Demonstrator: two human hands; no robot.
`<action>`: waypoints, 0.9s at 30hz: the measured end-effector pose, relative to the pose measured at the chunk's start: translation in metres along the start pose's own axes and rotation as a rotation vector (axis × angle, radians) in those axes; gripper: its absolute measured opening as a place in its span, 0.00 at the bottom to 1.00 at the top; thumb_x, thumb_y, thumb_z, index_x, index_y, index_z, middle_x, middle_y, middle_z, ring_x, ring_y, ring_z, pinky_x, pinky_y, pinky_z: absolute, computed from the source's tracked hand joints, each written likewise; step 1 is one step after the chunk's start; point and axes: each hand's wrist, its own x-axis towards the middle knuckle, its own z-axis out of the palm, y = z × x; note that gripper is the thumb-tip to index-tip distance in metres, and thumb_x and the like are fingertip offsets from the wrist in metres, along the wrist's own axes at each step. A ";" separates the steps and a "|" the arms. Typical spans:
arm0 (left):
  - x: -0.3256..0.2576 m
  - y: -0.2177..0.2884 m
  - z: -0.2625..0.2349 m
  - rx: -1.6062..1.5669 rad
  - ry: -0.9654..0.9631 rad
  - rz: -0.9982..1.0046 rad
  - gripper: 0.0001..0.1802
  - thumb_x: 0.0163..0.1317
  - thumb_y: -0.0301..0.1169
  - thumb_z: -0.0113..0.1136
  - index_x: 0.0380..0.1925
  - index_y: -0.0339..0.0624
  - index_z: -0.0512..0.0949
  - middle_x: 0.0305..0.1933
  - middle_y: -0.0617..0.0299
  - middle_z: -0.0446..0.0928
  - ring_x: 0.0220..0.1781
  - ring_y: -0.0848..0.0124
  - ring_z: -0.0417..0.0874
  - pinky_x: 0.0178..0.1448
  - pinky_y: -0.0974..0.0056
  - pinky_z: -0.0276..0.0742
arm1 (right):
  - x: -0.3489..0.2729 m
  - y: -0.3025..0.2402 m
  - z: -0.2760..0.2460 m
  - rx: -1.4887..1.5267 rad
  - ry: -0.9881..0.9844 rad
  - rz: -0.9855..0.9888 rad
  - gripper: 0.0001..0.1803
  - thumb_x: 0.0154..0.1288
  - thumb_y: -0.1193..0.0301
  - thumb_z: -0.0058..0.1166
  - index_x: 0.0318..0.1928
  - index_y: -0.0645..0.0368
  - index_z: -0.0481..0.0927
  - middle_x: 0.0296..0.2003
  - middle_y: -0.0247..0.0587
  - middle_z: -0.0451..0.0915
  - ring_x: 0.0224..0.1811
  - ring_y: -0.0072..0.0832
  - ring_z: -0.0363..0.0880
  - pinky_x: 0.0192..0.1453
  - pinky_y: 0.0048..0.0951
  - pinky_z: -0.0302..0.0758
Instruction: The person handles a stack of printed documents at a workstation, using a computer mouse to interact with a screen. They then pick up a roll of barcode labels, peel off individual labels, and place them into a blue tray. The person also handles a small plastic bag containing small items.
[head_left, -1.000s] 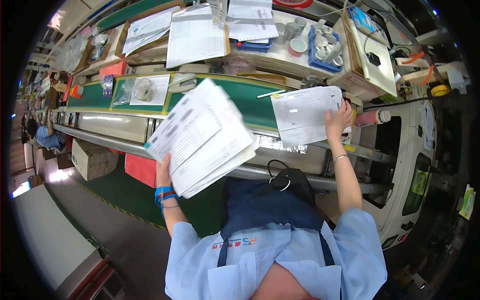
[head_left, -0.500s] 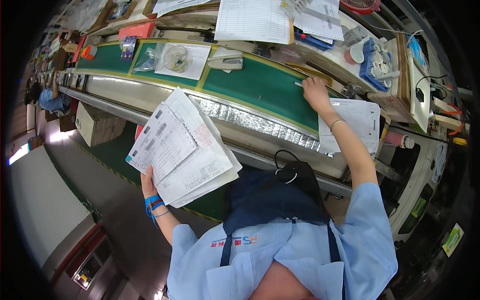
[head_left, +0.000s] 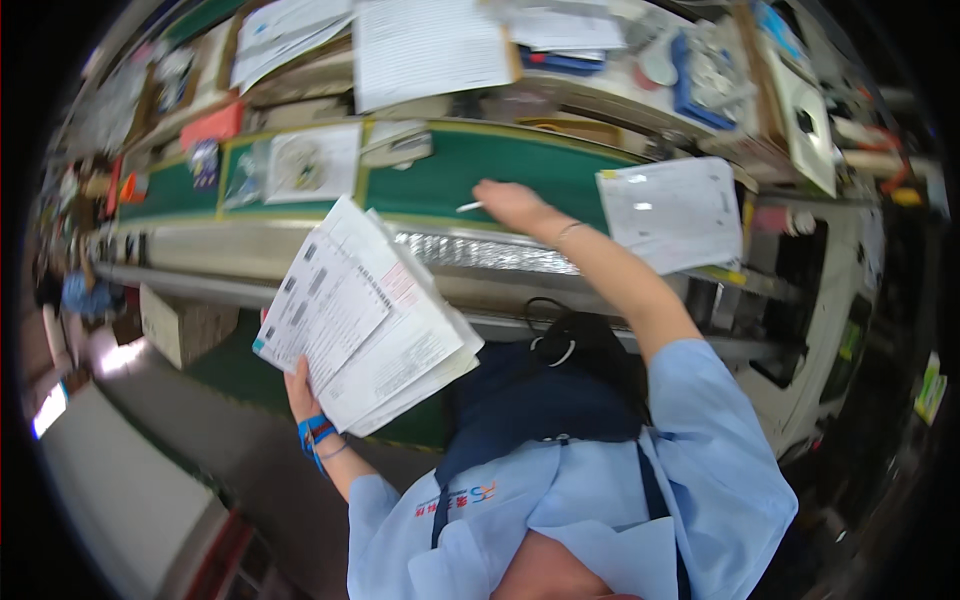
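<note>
Nearest, at about 7 o'clock, the left hand [head_left: 300, 385] is closed around the lower edge of a fanned stack of papers [head_left: 365, 315], fingers behind the sheets and thumb in front; a blue band sits at that wrist. The stack tilts up toward 12 o'clock and hangs in the air in front of the bench, well apart from the belt.

Further out, just above the middle, the right hand [head_left: 510, 205] reaches over the green belt [head_left: 560, 170]. It is loosely curled, and a small white pen-like stick [head_left: 469, 207] pokes out from its fingers toward 9 o'clock, lying nearly flat along the belt. Whether the fingers pinch it or only touch it cannot be told. The right hand is far nearer this stick than the left, which is taken up with the papers.

At 2 o'clock from the right hand a sheet in a clear sleeve [head_left: 672, 210] lies at the belt's end, tilted slightly. A strip of silver foil [head_left: 480, 250] runs along the near edge of the bench.

At 10 o'clock a clear bag with a round part [head_left: 305, 165] rests on the belt. Beyond, a shelf holds a big printed sheet [head_left: 425, 45] and blue parts [head_left: 700, 70]. Far off at 9 o'clock another person in blue [head_left: 85, 295] sits beside the line, above a grey floor.
</note>
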 end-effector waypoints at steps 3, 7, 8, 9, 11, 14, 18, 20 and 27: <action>0.005 0.008 0.027 0.075 -0.008 -0.074 0.28 0.57 0.24 0.51 0.57 0.32 0.56 0.58 0.51 0.62 0.57 0.62 0.65 0.60 0.62 0.60 | -0.025 -0.012 -0.010 0.159 0.035 0.137 0.08 0.52 0.70 0.51 0.31 0.60 0.70 0.33 0.46 0.71 0.35 0.45 0.73 0.39 0.40 0.71; 0.029 0.003 0.076 0.188 -0.168 -0.096 0.27 0.57 0.25 0.52 0.56 0.32 0.58 0.56 0.52 0.64 0.56 0.63 0.67 0.58 0.63 0.62 | -0.120 0.014 -0.037 0.346 0.537 0.399 0.15 0.50 0.66 0.55 0.36 0.63 0.73 0.35 0.49 0.74 0.35 0.42 0.75 0.40 0.37 0.71; 0.038 0.000 0.089 0.223 -0.186 -0.130 0.27 0.56 0.25 0.53 0.56 0.32 0.58 0.56 0.52 0.65 0.56 0.64 0.67 0.58 0.64 0.62 | -0.156 0.039 -0.034 0.332 0.722 0.455 0.18 0.49 0.64 0.56 0.38 0.64 0.74 0.36 0.50 0.74 0.34 0.40 0.76 0.41 0.35 0.72; 0.046 -0.002 0.101 0.261 -0.200 -0.164 0.27 0.56 0.25 0.53 0.56 0.32 0.59 0.56 0.53 0.65 0.55 0.64 0.67 0.58 0.64 0.63 | -0.195 0.060 -0.035 0.558 0.835 0.791 0.21 0.50 0.62 0.57 0.41 0.64 0.74 0.38 0.51 0.75 0.33 0.38 0.77 0.40 0.32 0.72; 0.059 -0.005 0.126 0.345 -0.266 -0.152 0.27 0.56 0.26 0.54 0.55 0.32 0.60 0.55 0.53 0.66 0.55 0.65 0.68 0.57 0.65 0.63 | -0.268 0.079 -0.072 0.287 0.980 1.138 0.19 0.55 0.61 0.53 0.39 0.67 0.73 0.30 0.51 0.77 0.31 0.38 0.77 0.36 0.32 0.72; 0.067 -0.003 0.181 0.442 -0.380 -0.155 0.26 0.55 0.26 0.55 0.54 0.32 0.61 0.54 0.54 0.67 0.53 0.67 0.69 0.57 0.66 0.63 | -0.362 0.134 -0.062 0.033 1.142 1.351 0.14 0.55 0.63 0.51 0.31 0.63 0.75 0.28 0.53 0.76 0.32 0.49 0.75 0.35 0.40 0.70; 0.078 -0.002 0.234 0.537 -0.452 -0.206 0.26 0.55 0.28 0.56 0.54 0.33 0.62 0.53 0.56 0.68 0.52 0.67 0.70 0.56 0.67 0.64 | -0.393 0.173 -0.045 0.076 1.097 1.491 0.13 0.52 0.63 0.53 0.30 0.61 0.76 0.27 0.53 0.77 0.33 0.48 0.75 0.36 0.41 0.70; 0.079 -0.005 0.251 0.553 -0.473 -0.178 0.27 0.55 0.29 0.57 0.54 0.33 0.62 0.53 0.56 0.69 0.51 0.68 0.70 0.55 0.67 0.64 | -0.387 0.183 -0.040 0.027 1.118 1.482 0.13 0.51 0.63 0.55 0.29 0.61 0.77 0.26 0.53 0.77 0.31 0.48 0.76 0.35 0.40 0.71; 0.078 -0.009 0.275 0.551 -0.489 -0.154 0.26 0.54 0.29 0.57 0.53 0.33 0.62 0.51 0.57 0.69 0.50 0.68 0.70 0.53 0.67 0.66 | -0.382 0.187 -0.038 0.067 1.030 1.528 0.13 0.54 0.62 0.51 0.30 0.60 0.75 0.28 0.50 0.77 0.33 0.46 0.75 0.37 0.41 0.71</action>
